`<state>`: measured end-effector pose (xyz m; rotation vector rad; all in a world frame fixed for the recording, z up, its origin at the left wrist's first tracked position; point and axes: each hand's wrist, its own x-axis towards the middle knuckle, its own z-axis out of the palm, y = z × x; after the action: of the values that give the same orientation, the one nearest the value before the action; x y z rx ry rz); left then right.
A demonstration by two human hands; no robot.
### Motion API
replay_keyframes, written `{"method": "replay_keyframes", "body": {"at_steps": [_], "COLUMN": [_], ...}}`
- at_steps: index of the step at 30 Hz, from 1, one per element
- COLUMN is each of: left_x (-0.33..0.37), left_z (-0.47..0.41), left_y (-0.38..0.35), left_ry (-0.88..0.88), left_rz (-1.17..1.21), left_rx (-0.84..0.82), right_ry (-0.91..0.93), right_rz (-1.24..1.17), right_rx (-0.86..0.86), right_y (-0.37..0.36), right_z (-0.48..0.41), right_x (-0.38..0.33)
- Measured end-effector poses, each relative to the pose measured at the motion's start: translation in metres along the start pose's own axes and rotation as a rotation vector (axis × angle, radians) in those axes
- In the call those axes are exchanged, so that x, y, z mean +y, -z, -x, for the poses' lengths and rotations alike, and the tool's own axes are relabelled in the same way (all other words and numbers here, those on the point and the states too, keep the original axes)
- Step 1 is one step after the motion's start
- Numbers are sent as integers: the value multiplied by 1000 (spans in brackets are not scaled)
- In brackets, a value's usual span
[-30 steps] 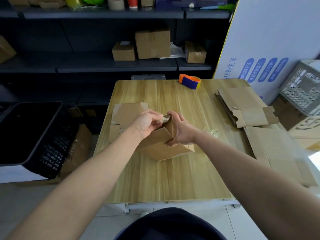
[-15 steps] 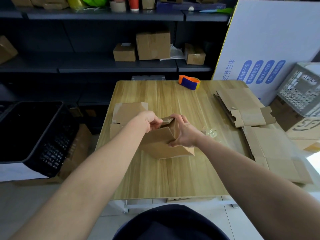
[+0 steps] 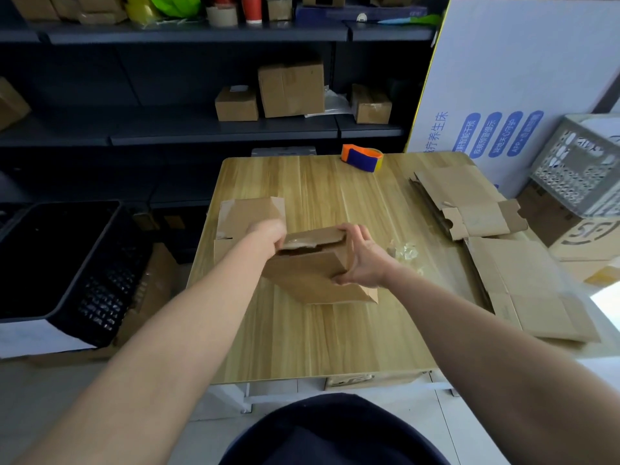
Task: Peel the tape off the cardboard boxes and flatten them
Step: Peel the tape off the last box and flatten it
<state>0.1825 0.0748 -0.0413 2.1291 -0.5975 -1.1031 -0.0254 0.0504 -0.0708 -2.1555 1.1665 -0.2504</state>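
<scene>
Box status: small brown cardboard box (image 3: 312,270) sits tilted at mid-bench, held between both hands. Can't tell whether its lower edge touches the light wood-grain bench (image 3: 302,337). Top flap is partly lifted, with a dark gap under it and a shiny tape strip (image 3: 295,244) on the flap's edge.

Left hand (image 3: 268,233) grips the box's upper left corner, fingers curled round the flap end. Right hand (image 3: 364,261) clamps the right side, fingers (image 3: 358,232) over the far edge and thumb on the near face.

Flattened brown cardboard sheet (image 3: 248,211) lies just behind the left hand. Stack of flattened brown cardboard boxes (image 3: 516,283) covers the bench's right side. Crumpled wad of clear tape (image 3: 405,251) lies near the right wrist. Orange-and-blue tape dispenser (image 3: 362,157) sits at the far edge. Black plastic crate (image 3: 100,290) stands left of the bench.
</scene>
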Motion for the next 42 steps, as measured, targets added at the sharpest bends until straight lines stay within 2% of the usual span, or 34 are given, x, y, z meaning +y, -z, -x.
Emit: {"method": "replay_keyframes", "body": {"at_steps": [2, 6, 11, 13, 16, 19, 24, 27, 29, 33, 35, 38, 40, 42], "left_x": [-11, -21, -23, -23, -19, -17, -17, -17, -20, -37, -48, -55, -55, -48], "left_z": [-17, -27, -16, -14, -15, -15, -6, -2, -6, -28, -35, -30, -23, -18], "left_y": [12, 18, 4, 5, 16, 20, 12, 11, 18, 43, 48, 44, 40, 34], "left_ry": [21, -104, -143, -155, -109, -35, 8, 30, 18, 54, 52, -65, -280, -520], "left_rz": [129, 262, 256, 322, 579, 815, 918, 951, 1029, 1209, 1073, 557, 157, -106], "left_rx": [74, 96, -104, -134, -193, -220, -290, -346, -301, -52, 53, 189, 287, 314], "right_ry": [-44, -115, -119, -142, -208, -215, -167, -169, -173, -182, -182, -186, -192, -195], "right_rz": [-1, 154, 263, 273, 162, 168, 618, 591, 570, 554, 548, 552, 554, 560], "right_rx": [17, -60, -139, -173, -190, -201, -307, -292, -250, -278, -297, -309, -315, -321], "right_y": [4, -3, -6, 0, 4, 6, -4, -27, -32, -24, -23, -23, -23, -24], "right_z": [6, 13, 3, -1, -5, -9, -30, -34, -34, -38, -41, -42, -42, -43], "right_x": [9, 18, 9, 3, 1, -2, -29, -37, -34, -29, -30, -31, -31, -32]}}
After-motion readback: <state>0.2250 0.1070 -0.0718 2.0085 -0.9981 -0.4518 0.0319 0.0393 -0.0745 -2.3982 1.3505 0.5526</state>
